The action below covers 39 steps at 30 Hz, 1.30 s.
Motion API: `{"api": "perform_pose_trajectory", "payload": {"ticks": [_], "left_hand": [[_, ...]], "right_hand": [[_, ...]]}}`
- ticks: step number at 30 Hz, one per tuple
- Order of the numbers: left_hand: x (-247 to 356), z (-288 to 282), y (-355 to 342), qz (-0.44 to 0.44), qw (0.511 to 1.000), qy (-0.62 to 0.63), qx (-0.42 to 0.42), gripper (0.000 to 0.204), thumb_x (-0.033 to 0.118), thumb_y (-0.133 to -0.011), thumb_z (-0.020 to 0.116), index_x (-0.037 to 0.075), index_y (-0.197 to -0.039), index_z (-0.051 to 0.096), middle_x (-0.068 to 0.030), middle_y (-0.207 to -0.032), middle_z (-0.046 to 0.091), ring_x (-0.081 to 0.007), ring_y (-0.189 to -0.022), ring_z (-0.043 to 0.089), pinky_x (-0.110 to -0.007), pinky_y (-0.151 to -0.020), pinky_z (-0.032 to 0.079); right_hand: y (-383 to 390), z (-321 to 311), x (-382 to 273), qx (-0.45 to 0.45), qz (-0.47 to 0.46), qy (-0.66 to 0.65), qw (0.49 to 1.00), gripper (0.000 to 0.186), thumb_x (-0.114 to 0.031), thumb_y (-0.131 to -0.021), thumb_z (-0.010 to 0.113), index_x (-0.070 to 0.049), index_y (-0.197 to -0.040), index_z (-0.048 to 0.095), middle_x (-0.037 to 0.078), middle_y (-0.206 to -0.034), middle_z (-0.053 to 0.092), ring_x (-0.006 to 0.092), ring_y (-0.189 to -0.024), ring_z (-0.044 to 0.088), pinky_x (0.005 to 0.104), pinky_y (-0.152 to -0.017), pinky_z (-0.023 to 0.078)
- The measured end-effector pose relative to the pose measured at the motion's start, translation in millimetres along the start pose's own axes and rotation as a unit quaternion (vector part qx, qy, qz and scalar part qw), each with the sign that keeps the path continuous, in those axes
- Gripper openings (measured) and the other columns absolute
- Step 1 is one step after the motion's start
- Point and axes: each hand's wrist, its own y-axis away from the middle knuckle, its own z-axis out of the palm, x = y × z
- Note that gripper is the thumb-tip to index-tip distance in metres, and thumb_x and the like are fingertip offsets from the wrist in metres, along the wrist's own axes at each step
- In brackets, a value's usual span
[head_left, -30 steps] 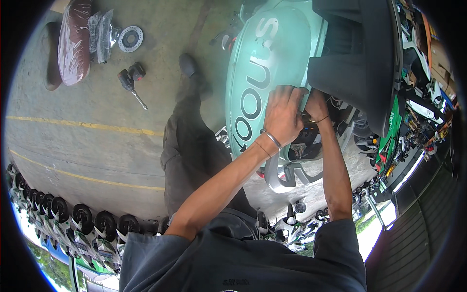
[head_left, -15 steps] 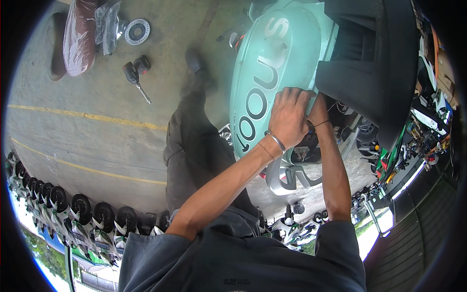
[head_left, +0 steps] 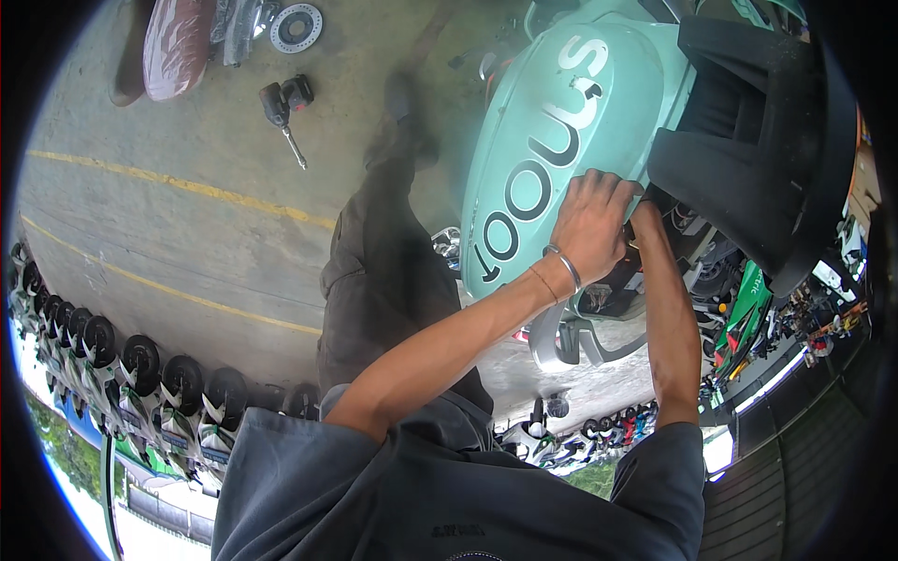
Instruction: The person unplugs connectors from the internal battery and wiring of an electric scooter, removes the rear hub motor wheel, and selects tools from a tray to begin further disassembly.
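Along the lower left edge stands a row of parked scooters [head_left: 140, 360], and beyond it the concrete floor [head_left: 206, 243] stretches to the person's trousered leg [head_left: 374, 271], giving room on that side. Near the top lie a plastic-wrapped reddish-brown seat [head_left: 178, 47], a clear plastic bag [head_left: 245, 33] with silvery contents, a perforated disc [head_left: 296, 28] and, nearer, a cordless drill [head_left: 278, 105]. Right of the leg is the mint-green panel [head_left: 524, 159], its long axis slanting away from the person and slightly right; its near end meets a silver rail [head_left: 552, 341]. The left hand [head_left: 591, 220] lies on its right edge, fingers together and bent over. Below is an open bay [head_left: 603, 297] with dark parts inside. The right hand [head_left: 647, 222] reaches into the narrow gap between panel and black moulding [head_left: 720, 159]; with both sets of fingertips hidden, I can't tell whether either grips anything.
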Motion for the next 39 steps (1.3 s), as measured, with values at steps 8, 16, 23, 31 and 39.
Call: {"api": "perform_pose_trajectory", "payload": {"ticks": [8,16,23,31,39], "left_hand": [[-5.1,1.3,7.4,0.013,1.0,0.003,-0.001,0.052,-0.003,-0.062,0.061,0.003,-0.113,0.053,-0.0156,-0.11,0.053,-0.0341,-0.106,0.046,-0.042,-0.09,0.038],[-7.1,2.9,11.9,0.008,1.0,0.014,-0.009,0.052,-0.001,-0.063,0.062,0.0,-0.114,0.052,-0.0178,-0.116,0.051,-0.036,-0.109,0.045,-0.043,-0.093,0.037],[-8.1,4.2,9.9,-0.011,0.999,0.032,-0.022,0.048,-0.002,-0.063,0.062,0.003,-0.111,0.053,-0.0167,-0.112,0.049,-0.0366,-0.107,0.044,-0.044,-0.092,0.041],[-7.1,-0.5,3.3,-0.029,0.995,0.07,-0.06,0.048,0.0,-0.063,0.063,0.003,-0.11,0.053,-0.0154,-0.109,0.048,-0.0378,-0.104,0.044,-0.044,-0.085,0.046],[-54.4,-38.7,-30.5,-0.102,0.988,0.09,0.079,0.023,0.013,-0.085,0.06,0.004,-0.106,0.056,-0.0162,-0.101,0.054,-0.0344,-0.095,0.049,-0.042,-0.085,0.038]], "right_hand": [[-15.1,-5.9,0.9,-0.015,0.009,0.029,0.999,0.044,-0.022,-0.09,0.054,0.003,-0.125,0.052,0.021,-0.126,0.056,0.0325,-0.115,0.054,0.0393,-0.1,0.041],[-28.0,-7.7,-3.6,-0.02,0.016,0.046,0.999,0.044,-0.022,-0.09,0.053,0.003,-0.126,0.051,0.021,-0.126,0.056,0.0322,-0.115,0.054,0.0391,-0.1,0.04],[-37.9,-12.1,-8.5,-0.026,0.024,0.047,0.998,0.044,-0.021,-0.09,0.053,0.003,-0.126,0.051,0.021,-0.126,0.056,0.032,-0.115,0.054,0.0389,-0.101,0.04],[-27.8,-15.8,-8.0,-0.044,0.053,0.045,0.997,0.044,-0.021,-0.091,0.053,0.004,-0.127,0.05,0.021,-0.126,0.055,0.0317,-0.115,0.054,0.0386,-0.101,0.039],[-6.6,-2.7,8.5,-0.07,0.08,0.024,0.994,0.044,-0.02,-0.091,0.052,0.004,-0.127,0.05,0.021,-0.126,0.055,0.0314,-0.115,0.053,0.0384,-0.101,0.039]]}}
